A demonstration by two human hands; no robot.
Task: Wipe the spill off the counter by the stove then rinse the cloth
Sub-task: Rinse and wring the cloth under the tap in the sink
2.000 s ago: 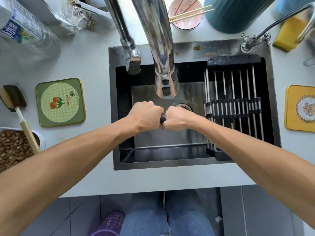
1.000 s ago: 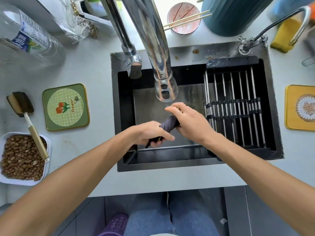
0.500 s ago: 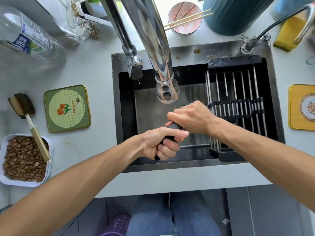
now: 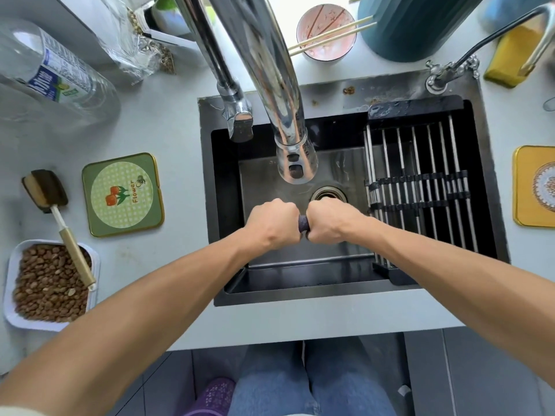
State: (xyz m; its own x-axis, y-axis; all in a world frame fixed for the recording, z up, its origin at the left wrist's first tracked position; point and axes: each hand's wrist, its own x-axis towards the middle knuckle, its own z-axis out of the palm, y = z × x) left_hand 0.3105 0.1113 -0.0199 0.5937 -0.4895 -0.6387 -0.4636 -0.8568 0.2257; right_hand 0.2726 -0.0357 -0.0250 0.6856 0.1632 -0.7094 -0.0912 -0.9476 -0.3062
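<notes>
Over the dark sink [image 4: 300, 292], my left hand [image 4: 271, 222] and my right hand [image 4: 329, 222] are both clenched into fists around a dark grey cloth [image 4: 304, 223]. Only a short twisted band of the cloth shows between the two fists; the rest is hidden inside them. The hands sit just below the chrome faucet head [image 4: 295, 163] and beside the drain [image 4: 329, 195]. I cannot make out a stream of water from the faucet. The stove and the spill are out of view.
A metal drying rack [image 4: 420, 187] spans the sink's right side. Left on the counter lie a green coaster [image 4: 123, 193], a brush [image 4: 57, 211] and a tray of brown pellets [image 4: 48, 283]. A bowl with chopsticks [image 4: 326, 31] stands behind the sink; a yellow coaster [image 4: 534, 187] lies right.
My hands were staggered, one nearer than the other, gripping the cloth. Now they have come level, fist against fist, with the cloth twisted tight between them.
</notes>
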